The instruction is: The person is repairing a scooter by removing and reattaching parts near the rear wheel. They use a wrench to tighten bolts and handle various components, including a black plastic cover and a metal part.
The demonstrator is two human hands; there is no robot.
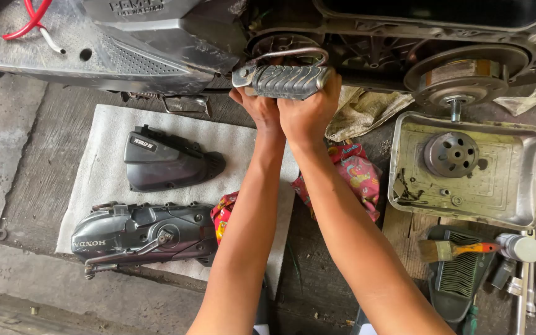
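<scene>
Reaching forward with both arms, I have my hands pressed together at the underside of a scooter's exposed engine, right by a ribbed, silvery metal footpeg (290, 80) that sticks out horizontally from the frame. My right hand (310, 111) curls up around the peg's right end, fingers wrapped closed over its grooved surface. My left hand (259, 107) sits just beside it, touching the peg's left part from below; its fingers are hidden behind the peg, so I cannot tell how far they are bent. Below my left arm lies a sheet of white, dimpled foam (103, 167) on the rough grey concrete floor. On it rest a smooth black plastic cover (169, 162) with angular edges and, nearer to me, a long dark grey cast-metal engine case (147, 234) with a kick lever along its front. To my right sits a dented rectangular steel tray (516, 186), grimy inside, holding a round grey metal drum with holes (451, 154). Near the tray's front edge lies a paintbrush with an orange handle (457, 249). A crumpled red patterned cloth (358, 174) lies between my right arm and the tray.
</scene>
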